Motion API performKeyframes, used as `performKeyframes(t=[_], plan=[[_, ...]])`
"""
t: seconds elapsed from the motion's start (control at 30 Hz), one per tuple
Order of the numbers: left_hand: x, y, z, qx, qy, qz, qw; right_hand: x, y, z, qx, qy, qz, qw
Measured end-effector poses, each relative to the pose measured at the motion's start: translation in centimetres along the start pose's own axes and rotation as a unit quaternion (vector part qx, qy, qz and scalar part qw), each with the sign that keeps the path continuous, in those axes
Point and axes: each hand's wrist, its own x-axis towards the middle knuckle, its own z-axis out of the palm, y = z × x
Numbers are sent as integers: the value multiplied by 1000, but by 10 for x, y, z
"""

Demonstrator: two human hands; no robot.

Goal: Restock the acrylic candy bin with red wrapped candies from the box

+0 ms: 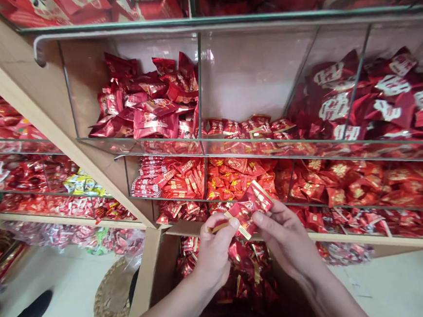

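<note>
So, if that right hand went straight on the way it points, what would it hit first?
Beyond the red-and-gold packet it holds, the right hand would probably meet the clear shelf edge or the bright red packets behind it; depth is hard to judge.

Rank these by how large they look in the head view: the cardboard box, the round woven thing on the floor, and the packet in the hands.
1. Box
2. Woven thing
3. Packet, smallest even though nearness to the camera enlarges it
</note>
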Motion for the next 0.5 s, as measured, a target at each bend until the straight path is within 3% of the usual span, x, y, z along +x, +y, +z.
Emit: performKeyframes(t=[0.07, 0.17, 0.3, 0.4, 0.47, 0.5], plan=[[-1, -2, -4, 8, -11, -9, 1000, 0, 6, 1, 29, -13, 1, 999], [0, -5, -14, 79, -44, 44, 995, -3, 11, 3, 46, -32, 14, 998], [9, 1, -27, 178, -128, 152, 964, -1, -22, 13, -39, -12, 9, 999], [13, 7, -30, 205, -186, 208, 938, 26, -77, 29, -181, 38, -124, 975], [13, 7, -31, 194, -175, 227, 938, 59, -111, 44, -266, 56, -239, 932], [13, 5, -32, 188, -152, 231, 942, 78, -123, 51, -304, 60, -263, 914]])
